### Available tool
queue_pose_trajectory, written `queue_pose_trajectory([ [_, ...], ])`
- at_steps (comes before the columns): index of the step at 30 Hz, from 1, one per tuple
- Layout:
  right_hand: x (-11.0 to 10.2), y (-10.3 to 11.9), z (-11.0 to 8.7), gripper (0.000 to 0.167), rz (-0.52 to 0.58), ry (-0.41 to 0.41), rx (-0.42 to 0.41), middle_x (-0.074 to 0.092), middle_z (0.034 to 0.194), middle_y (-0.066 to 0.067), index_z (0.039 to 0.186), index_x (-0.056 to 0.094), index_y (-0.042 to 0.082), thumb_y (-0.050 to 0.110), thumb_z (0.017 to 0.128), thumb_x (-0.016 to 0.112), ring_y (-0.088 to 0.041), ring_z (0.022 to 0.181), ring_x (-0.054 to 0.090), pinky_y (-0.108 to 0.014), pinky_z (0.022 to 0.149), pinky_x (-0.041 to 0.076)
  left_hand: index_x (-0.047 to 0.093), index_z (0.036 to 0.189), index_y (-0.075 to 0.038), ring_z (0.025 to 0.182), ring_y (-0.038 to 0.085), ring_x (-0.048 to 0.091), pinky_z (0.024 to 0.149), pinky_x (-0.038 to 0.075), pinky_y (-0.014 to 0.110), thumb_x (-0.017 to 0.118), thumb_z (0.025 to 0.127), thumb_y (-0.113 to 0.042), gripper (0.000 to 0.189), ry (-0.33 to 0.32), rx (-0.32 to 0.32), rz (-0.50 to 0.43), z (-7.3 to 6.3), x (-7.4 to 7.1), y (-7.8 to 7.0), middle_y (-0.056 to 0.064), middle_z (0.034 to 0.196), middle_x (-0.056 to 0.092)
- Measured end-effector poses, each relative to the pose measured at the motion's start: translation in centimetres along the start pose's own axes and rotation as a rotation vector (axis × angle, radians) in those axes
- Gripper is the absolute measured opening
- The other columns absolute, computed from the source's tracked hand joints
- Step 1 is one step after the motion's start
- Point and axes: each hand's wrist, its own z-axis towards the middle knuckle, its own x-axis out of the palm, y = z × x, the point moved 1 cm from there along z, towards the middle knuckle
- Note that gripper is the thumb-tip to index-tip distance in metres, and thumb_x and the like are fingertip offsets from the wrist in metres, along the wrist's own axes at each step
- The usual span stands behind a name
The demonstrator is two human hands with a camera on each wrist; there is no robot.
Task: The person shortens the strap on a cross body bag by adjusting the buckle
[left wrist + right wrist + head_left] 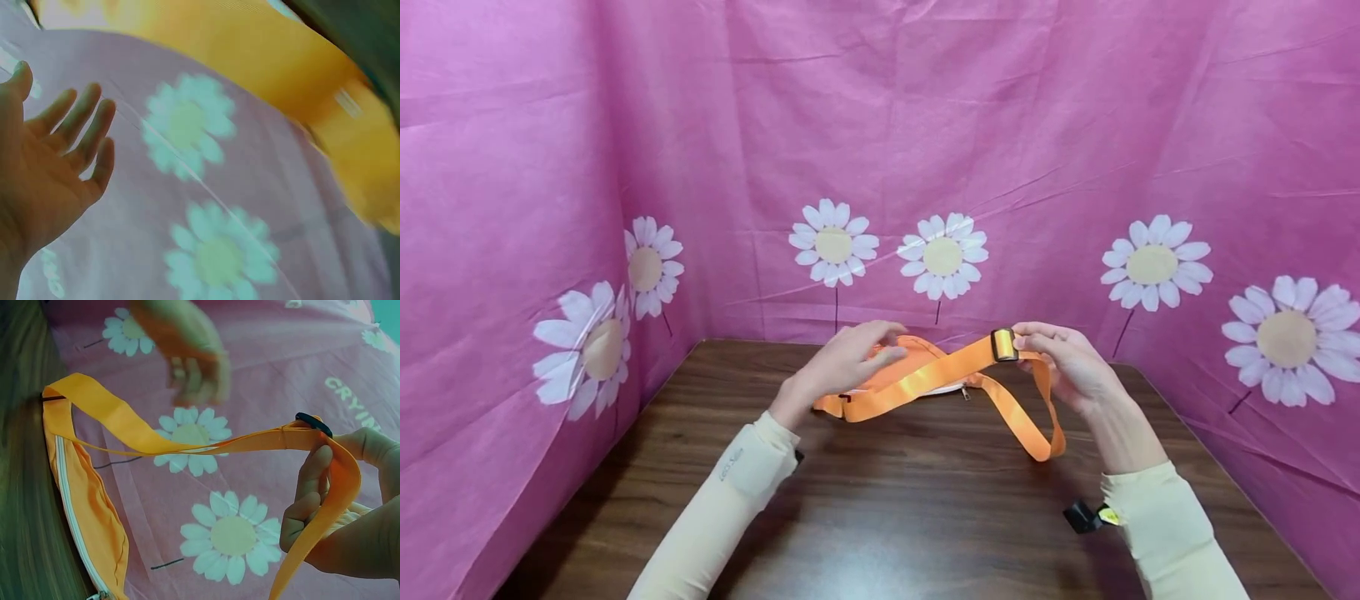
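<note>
An orange waist bag (910, 360) with a white zip (75, 506) lies toward the back of the wooden table. Its orange strap (917, 383) stretches up to the right, and a loop of it hangs below my right hand (1071, 362). That hand pinches the strap beside a black slide buckle (1003, 344), raised above the table. My left hand (853, 358) hovers over the bag's left part with fingers loosely bent and nothing in them. In the left wrist view the left palm (56, 175) faces the camera, apart from the blurred strap (250, 50).
A dark brown wooden table (865, 517) spreads beneath both hands. Pink cloth (880, 125) printed with white daisies encloses it at the back and sides. Near the right sleeve (1172, 517) is a black piece (1081, 517).
</note>
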Motion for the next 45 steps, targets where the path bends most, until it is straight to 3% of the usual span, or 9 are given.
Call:
queue_pose_trajectory([
  [5, 0.9, 0.0, -0.4, 0.017, -0.041, 0.009, -0.003, 0.068, 0.098, 0.002, 0.098, 0.076, 0.013, 0.002, 0.098, 0.064, -0.014, 0.09, 0.059, -0.03, 0.079, 0.049, 0.057, 0.141, -0.017, 0.11, 0.007, 0.056, 0.097, 0.038, 0.039, 0.055, 0.101, -0.056, 0.056, -0.08, 0.099, 0.015, 2.0, 0.9, -5.1, -0.009, 0.122, 0.061],
  [10, 1.8, -0.2, -0.5, 0.012, -0.069, 0.024, 0.011, 0.07, 0.098, 0.0, 0.099, 0.075, 0.012, 0.005, 0.098, 0.066, -0.015, 0.09, 0.06, -0.031, 0.081, 0.049, 0.057, 0.14, -0.019, 0.11, 0.006, 0.055, 0.095, 0.036, 0.035, 0.063, 0.096, -0.058, 0.06, -0.125, 0.144, -0.013, 3.1, 2.1, -7.3, -0.01, 0.122, 0.059],
  [16, 2.7, -0.7, -0.1, 0.01, -0.09, 0.064, 0.008, 0.071, 0.1, -0.003, 0.101, 0.074, 0.011, 0.007, 0.098, 0.066, -0.021, 0.098, 0.062, -0.036, 0.089, 0.046, 0.066, 0.132, -0.018, 0.113, 0.01, 0.057, 0.093, 0.037, 0.034, 0.078, 0.088, -0.05, 0.056, -0.232, 0.234, 0.035, 3.0, 2.6, -7.4, -0.008, 0.124, 0.062],
  [20, 2.8, -1.0, 0.0, 0.014, -0.091, 0.085, -0.009, 0.072, 0.096, -0.001, 0.099, 0.074, 0.013, 0.005, 0.099, 0.063, -0.02, 0.094, 0.063, -0.036, 0.088, 0.048, 0.071, 0.126, -0.017, 0.109, 0.01, 0.057, 0.09, 0.038, 0.035, 0.082, 0.086, -0.045, 0.05, -0.304, 0.279, 0.079, 3.0, 2.6, -7.2, -0.006, 0.121, 0.065],
  [26, 3.0, -1.2, 0.0, 0.014, -0.085, 0.092, -0.011, 0.072, 0.097, -0.002, 0.099, 0.075, 0.013, 0.004, 0.099, 0.063, -0.02, 0.096, 0.062, -0.035, 0.086, 0.049, 0.071, 0.125, -0.016, 0.105, 0.008, 0.058, 0.088, 0.038, 0.034, 0.085, 0.083, -0.046, 0.053, -0.273, 0.289, 0.069, 3.0, 2.7, -6.8, -0.005, 0.115, 0.066],
  [32, 3.2, -1.1, 0.1, 0.011, -0.074, 0.127, -0.023, 0.07, 0.103, -0.004, 0.104, 0.072, 0.01, 0.005, 0.099, 0.063, -0.022, 0.1, 0.06, -0.036, 0.088, 0.048, 0.071, 0.12, -0.016, 0.098, 0.002, 0.056, 0.084, 0.038, 0.031, 0.083, 0.085, -0.043, 0.045, -0.307, 0.313, 0.057, 3.1, 2.8, -6.6, -0.007, 0.108, 0.065],
  [36, 2.9, -1.1, 0.1, 0.012, -0.054, 0.187, -0.057, 0.068, 0.105, -0.006, 0.108, 0.07, 0.005, 0.003, 0.101, 0.061, -0.021, 0.099, 0.061, -0.033, 0.087, 0.05, 0.071, 0.119, -0.016, 0.098, 0.005, 0.059, 0.086, 0.039, 0.031, 0.08, 0.087, -0.042, 0.043, -0.297, 0.3, -0.003, 3.1, 2.8, -6.4, -0.009, 0.106, 0.065],
  [40, 2.3, -0.9, 0.0, 0.013, -0.072, 0.213, -0.06, 0.066, 0.107, -0.007, 0.112, 0.068, 0.003, 0.005, 0.102, 0.06, -0.019, 0.097, 0.062, -0.03, 0.082, 0.051, 0.07, 0.119, -0.015, 0.099, 0.015, 0.063, 0.09, 0.041, 0.031, 0.079, 0.087, -0.038, 0.04, -0.275, 0.297, -0.098, 3.0, 2.7, -6.2, -0.01, 0.104, 0.065],
  [45, 1.5, -0.5, -0.2, 0.016, -0.107, 0.243, -0.033, 0.067, 0.106, -0.008, 0.114, 0.068, 0.001, 0.003, 0.103, 0.056, -0.019, 0.095, 0.063, -0.03, 0.081, 0.053, 0.07, 0.12, -0.013, 0.098, 0.006, 0.061, 0.092, 0.042, 0.03, 0.08, 0.087, -0.034, 0.041, -0.272, 0.302, -0.17, 3.0, 2.3, -6.2, -0.01, 0.105, 0.065],
])
